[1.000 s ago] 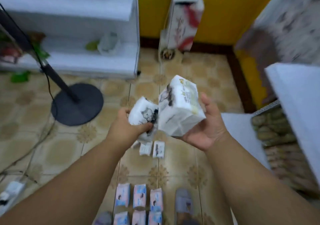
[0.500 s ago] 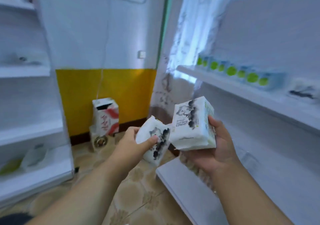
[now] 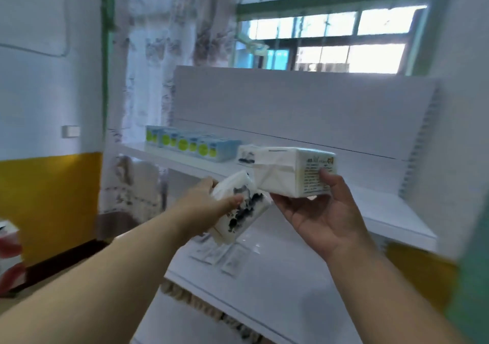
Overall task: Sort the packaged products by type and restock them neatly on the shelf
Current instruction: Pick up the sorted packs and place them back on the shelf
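My left hand grips a white tissue pack with black ink-style print, tilted, in front of the white shelf unit. My right hand holds a second, larger white tissue pack from below, thumb on its printed side, raised to the level of the upper shelf board. Just behind it a matching white pack stands on that board, next to a row of blue boxes with green circles.
Several small flat white sachets lie on the lower shelf board. A curtain and a window are behind the shelf. A red and white carton stands on the floor at far left by the yellow wall.
My view swung up from the floor to the right-hand shelf. Both hands rose with their packs toward the upper shelf board; the right pack turned to lie flat.
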Available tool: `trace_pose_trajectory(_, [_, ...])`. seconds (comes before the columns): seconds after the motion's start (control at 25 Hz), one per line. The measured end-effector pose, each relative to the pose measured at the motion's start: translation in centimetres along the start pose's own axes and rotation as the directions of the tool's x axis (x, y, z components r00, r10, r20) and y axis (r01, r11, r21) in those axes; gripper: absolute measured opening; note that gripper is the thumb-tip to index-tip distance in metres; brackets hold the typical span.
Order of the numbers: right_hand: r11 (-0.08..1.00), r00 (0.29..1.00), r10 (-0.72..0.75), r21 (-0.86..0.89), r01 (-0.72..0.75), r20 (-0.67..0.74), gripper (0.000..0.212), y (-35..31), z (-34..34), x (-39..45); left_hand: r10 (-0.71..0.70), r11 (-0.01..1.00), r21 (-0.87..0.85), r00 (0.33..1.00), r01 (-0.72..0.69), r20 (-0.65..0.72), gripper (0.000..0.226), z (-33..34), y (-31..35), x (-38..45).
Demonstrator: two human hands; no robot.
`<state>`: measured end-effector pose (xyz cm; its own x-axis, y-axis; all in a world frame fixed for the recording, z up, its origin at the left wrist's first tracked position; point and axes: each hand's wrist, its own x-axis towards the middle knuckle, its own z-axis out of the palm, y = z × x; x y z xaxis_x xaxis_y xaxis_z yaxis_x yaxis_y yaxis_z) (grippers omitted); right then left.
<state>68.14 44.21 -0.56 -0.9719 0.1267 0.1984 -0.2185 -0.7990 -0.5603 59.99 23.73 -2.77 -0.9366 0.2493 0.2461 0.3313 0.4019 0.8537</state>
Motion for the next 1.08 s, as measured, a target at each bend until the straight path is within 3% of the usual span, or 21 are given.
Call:
trace_pose_trajectory(0.08, [0.993, 0.992, -0.115, -0.043, 0.113, -0.045, 0.042, -5.0, -1.4, -1.5, 0.065, 0.998, 0.015, 0.997, -0.066, 0.047, 0.056, 3.4, 3.2, 1.2])
trace_pose_trajectory(0.16, [0.980, 0.980, -0.181, -0.096, 0.173, -0.079, 0.043, -8.8, -2.4, -2.3, 0.114, 0.993, -0.009, 0.988, -0.114, 0.104, 0.049, 5.4, 6.0, 2.2])
trace_pose_trajectory(0.36, [0.957, 0.953, -0.252, -0.189, 0.220, -0.166, 0.042, -13.2, -5.0, 0.1, 0.189, 0.979, 0.044, 0.964, -0.201, 0.189, 0.036, 8.4, 9.7, 6.3])
trace_pose_trajectory(0.56, [0.902, 0.935, -0.294, -0.381, 0.203, -0.199, 0.023, -13.4, -6.9, 6.5, 0.243, 0.897, 0.313, 0.940, -0.311, 0.238, 0.030, 9.1, 9.2, 14.4])
trace_pose_trajectory(0.68, [0.872, 0.943, -0.301, -0.441, 0.213, -0.140, 0.036, -13.4, -9.3, 11.3, 0.302, 0.729, 0.554, 0.916, -0.401, 0.265, 0.033, 9.4, 7.7, 21.5])
trace_pose_trajectory(0.8, [0.762, 0.936, -0.293, -0.639, 0.104, -0.197, 0.056, -13.2, -11.6, 16.9, 0.336, 0.573, 0.675, 0.884, -0.465, 0.324, 0.047, 10.3, 5.5, 29.0])
trace_pose_trajectory(0.92, [0.577, 0.892, -0.347, -0.816, -0.040, -0.289, 0.044, -11.5, -14.0, 22.2, 0.382, 0.457, 0.705, 0.836, -0.541, 0.394, 0.053, 12.2, 3.4, 35.2])
trace_pose_trajectory(1.08, [0.444, 0.847, -0.468, -0.896, -0.019, -0.250, 0.038, -10.0, -16.7, 26.5, 0.397, 0.431, 0.685, 0.805, -0.587, 0.440, 0.055, 15.0, 0.7, 40.7])
